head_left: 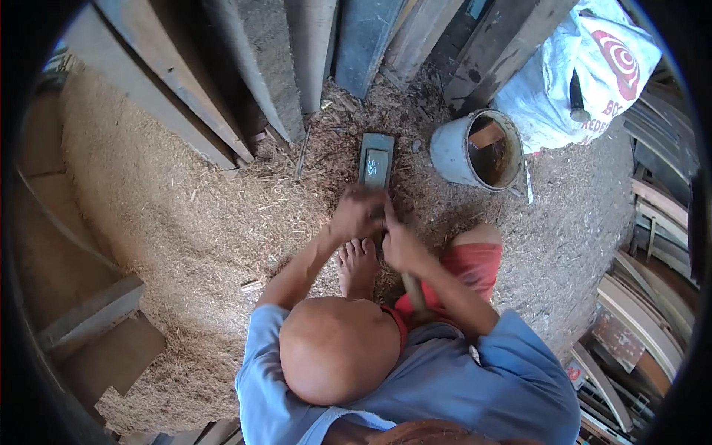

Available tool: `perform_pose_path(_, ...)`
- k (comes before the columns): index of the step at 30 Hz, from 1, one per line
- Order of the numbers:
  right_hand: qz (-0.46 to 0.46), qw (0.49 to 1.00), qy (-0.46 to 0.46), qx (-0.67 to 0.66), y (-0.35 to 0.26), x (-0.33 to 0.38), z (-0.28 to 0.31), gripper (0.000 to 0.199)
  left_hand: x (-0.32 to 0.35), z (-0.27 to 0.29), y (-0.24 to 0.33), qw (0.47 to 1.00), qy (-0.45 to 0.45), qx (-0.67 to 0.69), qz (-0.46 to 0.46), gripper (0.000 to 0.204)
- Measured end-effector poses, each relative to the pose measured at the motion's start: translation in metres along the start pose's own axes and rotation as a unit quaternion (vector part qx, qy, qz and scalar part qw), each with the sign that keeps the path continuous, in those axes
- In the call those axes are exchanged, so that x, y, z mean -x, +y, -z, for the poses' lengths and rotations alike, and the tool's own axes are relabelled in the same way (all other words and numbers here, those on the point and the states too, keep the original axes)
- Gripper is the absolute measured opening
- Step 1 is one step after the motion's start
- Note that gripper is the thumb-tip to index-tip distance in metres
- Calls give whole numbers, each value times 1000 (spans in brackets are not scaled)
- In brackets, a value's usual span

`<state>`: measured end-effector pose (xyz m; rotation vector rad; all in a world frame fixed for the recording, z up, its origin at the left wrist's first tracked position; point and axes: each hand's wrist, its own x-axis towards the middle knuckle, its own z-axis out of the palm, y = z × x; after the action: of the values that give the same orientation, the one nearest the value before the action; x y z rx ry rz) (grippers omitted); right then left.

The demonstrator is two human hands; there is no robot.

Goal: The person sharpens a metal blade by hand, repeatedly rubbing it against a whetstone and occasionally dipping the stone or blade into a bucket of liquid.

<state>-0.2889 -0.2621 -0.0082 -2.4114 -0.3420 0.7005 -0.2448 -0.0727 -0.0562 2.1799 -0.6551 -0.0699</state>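
My left hand (358,213) is closed, slightly blurred, at the near end of a wet grey-green whetstone (377,169). The stone lies on a narrow wooden board (379,139) on the ground. Close to its right, my right hand (403,246) is wrapped round a wooden-handled tool (413,291). The pale round handle runs back from that hand toward my lap. Both hands seem to grip this tool; its working end is dark, blurred and mostly hidden between them. My bare left foot (358,259) is just behind the left hand.
A dirty white bucket (451,152) holding murky water and a brown block stands right of the stone. Behind it leans a white sack (549,81) with a dark rod on it. Thick planks (267,67) stand along the far side. Curved timber pieces (638,311) are piled right. Wood shavings (200,252) cover the ground.
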Motion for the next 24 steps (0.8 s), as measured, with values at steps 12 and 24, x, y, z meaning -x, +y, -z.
perform_pose_path(12,-63,992,-86,-71,-20,-67,51,78,-50,30,-32,998,-12,-34,54,54)
perform_pose_path(24,-89,992,-58,-76,-47,-85,91,69,-91,79,-30,992,-51,-101,56,50)
